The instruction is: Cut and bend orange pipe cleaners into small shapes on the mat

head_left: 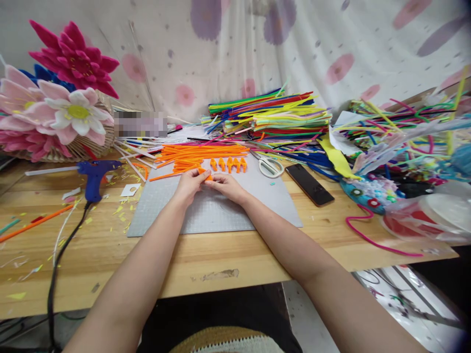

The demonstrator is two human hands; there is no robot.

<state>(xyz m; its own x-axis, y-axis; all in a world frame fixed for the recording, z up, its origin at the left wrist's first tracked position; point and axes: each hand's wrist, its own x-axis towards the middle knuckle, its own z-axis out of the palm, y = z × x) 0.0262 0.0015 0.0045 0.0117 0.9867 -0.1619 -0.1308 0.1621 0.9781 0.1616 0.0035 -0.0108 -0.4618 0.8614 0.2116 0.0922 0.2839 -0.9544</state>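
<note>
Both hands meet over the grey cutting mat (pixel 221 215), closed on one small orange pipe cleaner piece (pixel 208 177). My left hand (pixel 191 184) pinches it from the left, and my right hand (pixel 228 188) grips its right side. Fingertips hide most of its shape. Just beyond, several finished orange petal-like pieces (pixel 230 164) stand in a row on the mat. Long orange pipe cleaners (pixel 206 152) lie behind them, with a bundle of shorter orange lengths (pixel 186 164) near my left hand.
A blue glue gun (pixel 93 179) with a black cord lies at left, near fuzzy flowers (pixel 79 110). Scissors (pixel 270 166) and a phone (pixel 309 184) lie at right. Coloured pipe cleaners (pixel 272 115) are heaped at the back. A plastic-wrapped tub (pixel 427 215) stands far right.
</note>
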